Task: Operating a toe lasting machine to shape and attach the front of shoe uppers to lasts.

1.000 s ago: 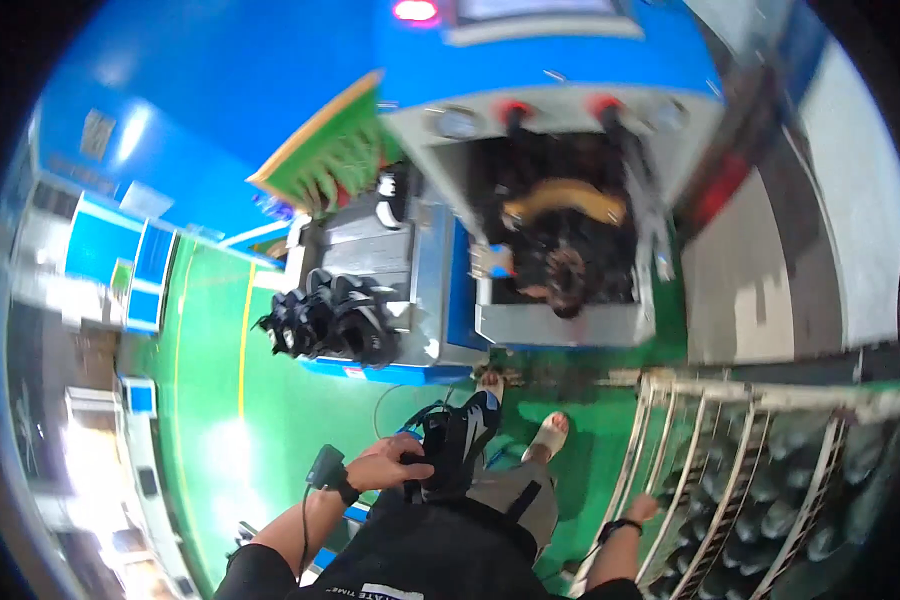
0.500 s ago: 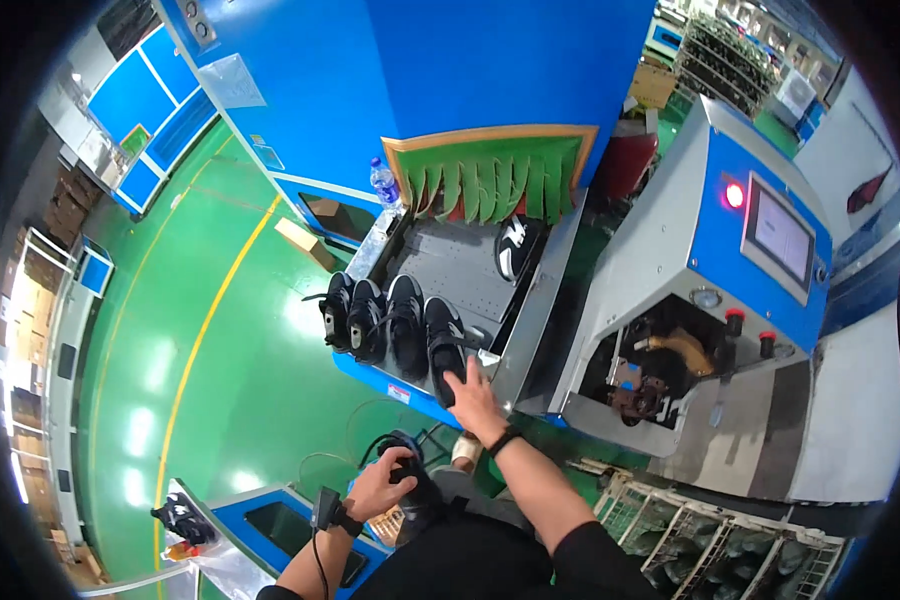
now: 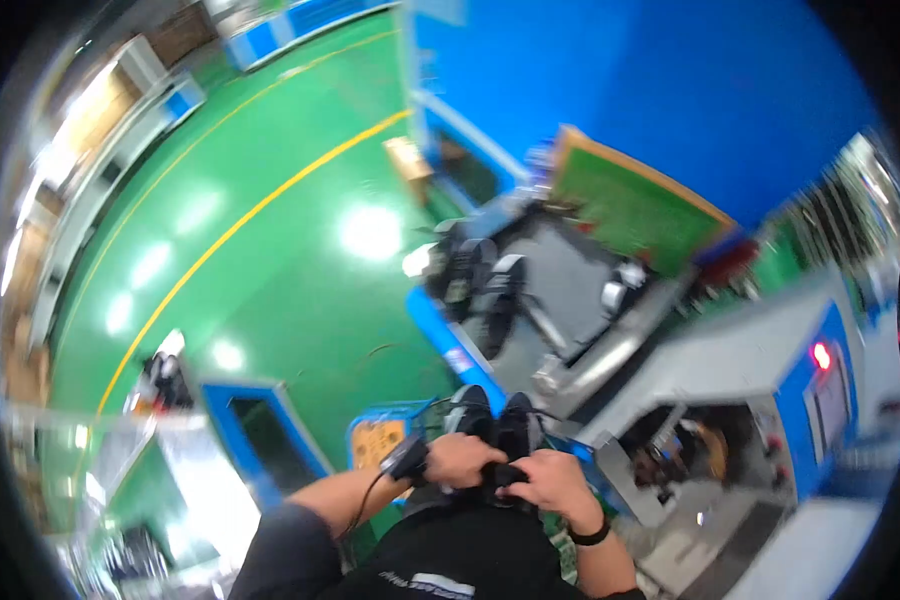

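Note:
Close to my body, a pair of black shoes is held side by side, toes pointing away from me. My left hand is closed at the heel end of the left shoe. My right hand grips the heel end of the right shoe; its fingers almost meet those of the left. Motion blur hides just how the fingers sit on them. Beyond the hands, more black shoes stand at the near left end of a grey conveyor. Another black-and-white shoe lies farther along it.
A big blue machine with a green strip curtain stands behind the conveyor. At right is a grey-blue machine with a red light. A blue-framed stand is at lower left, on green floor with yellow lines.
My right hand has lifted a shoe off the conveyor end and brought it beside the one in my left hand. The view has swung, shifting the machines rightward.

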A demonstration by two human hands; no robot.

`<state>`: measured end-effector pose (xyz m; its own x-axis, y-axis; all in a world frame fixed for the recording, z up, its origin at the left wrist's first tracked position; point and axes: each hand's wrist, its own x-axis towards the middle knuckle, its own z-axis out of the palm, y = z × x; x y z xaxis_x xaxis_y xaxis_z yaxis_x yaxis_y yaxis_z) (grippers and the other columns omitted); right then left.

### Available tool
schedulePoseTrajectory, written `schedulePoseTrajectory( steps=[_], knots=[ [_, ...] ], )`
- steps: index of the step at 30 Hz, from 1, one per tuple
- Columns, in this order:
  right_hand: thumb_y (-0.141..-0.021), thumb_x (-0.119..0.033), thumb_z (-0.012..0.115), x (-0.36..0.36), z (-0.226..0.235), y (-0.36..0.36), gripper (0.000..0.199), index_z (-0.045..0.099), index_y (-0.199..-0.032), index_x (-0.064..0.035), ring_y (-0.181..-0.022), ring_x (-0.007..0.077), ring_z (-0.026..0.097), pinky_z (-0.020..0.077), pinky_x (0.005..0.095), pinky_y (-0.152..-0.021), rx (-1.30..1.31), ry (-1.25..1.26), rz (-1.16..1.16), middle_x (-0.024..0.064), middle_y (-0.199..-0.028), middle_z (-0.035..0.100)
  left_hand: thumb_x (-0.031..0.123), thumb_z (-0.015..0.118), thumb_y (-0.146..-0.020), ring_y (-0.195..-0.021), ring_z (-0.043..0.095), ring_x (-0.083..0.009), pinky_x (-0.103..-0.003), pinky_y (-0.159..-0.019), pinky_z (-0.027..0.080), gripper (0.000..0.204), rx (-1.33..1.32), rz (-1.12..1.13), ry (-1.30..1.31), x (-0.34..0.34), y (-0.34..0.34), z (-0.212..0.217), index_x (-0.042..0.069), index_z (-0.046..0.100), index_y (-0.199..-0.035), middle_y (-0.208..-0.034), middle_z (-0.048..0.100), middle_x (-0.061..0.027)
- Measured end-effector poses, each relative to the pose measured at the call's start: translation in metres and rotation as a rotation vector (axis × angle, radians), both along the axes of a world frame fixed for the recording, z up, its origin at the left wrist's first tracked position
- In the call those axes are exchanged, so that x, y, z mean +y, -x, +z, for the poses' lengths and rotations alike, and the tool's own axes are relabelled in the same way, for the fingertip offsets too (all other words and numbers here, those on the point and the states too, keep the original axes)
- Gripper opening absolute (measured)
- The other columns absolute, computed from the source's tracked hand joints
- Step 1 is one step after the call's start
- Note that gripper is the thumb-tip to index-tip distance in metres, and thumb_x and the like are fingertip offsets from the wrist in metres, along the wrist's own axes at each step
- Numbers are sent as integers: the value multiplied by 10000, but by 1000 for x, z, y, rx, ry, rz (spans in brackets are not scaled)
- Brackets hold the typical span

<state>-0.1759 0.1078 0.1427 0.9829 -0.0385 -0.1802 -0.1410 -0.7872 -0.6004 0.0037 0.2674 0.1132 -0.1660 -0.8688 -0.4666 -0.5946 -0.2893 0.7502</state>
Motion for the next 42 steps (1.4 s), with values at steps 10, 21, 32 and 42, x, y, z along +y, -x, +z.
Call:
schedulePoseTrajectory(
  steps=[10, 21, 32, 42],
  knots=[
    [-889, -110, 795, 30, -81, 33, 327, 721, -1161, 55, -883, 174, 737, 582, 309, -819, 79, -503, -340, 132, -979, 780, 661, 723, -871, -844, 740, -339, -458, -749, 565, 567, -167, 878, -261, 228, 45, 33, 144, 768, -1100, -885, 755, -159],
    [-962, -106, 701, -32, -144, 71, 192, 696, -1065, 57, -695, 117, 627, 495, 264, -616, 54, -561, -548, 63, -807, 694, 341, 743, -877, -1087, 682, -408, -496, -927, 556, 376, -1522, 1871, -643, 600, 105, 78, 88, 716, -1154, -1132, 709, -197],
    [-1020, -184, 653, -95, -15, -7, 216, 668, -1105, 14, -888, 243, 709, 594, 356, -833, -673, -1308, -1219, 136, -1011, 718, 228, 758, -980, -1336, 582, -265, -388, -1107, 479, 750, 620, 867, 276, 39, 63, -49, -10, 375, -1579, -1478, 582, -174],
    [-1011, -103, 668, -79, 1, 44, 76, 686, -1032, -33, -879, 240, 708, 571, 359, -775, -1173, -1759, -1534, 100, -950, 726, 103, 842, -880, -1174, 622, -145, -332, -1019, 512, 566, 1207, 81, -212, -113, 131, -20, 0, 615, -1388, -1295, 680, -44]
  ],
)
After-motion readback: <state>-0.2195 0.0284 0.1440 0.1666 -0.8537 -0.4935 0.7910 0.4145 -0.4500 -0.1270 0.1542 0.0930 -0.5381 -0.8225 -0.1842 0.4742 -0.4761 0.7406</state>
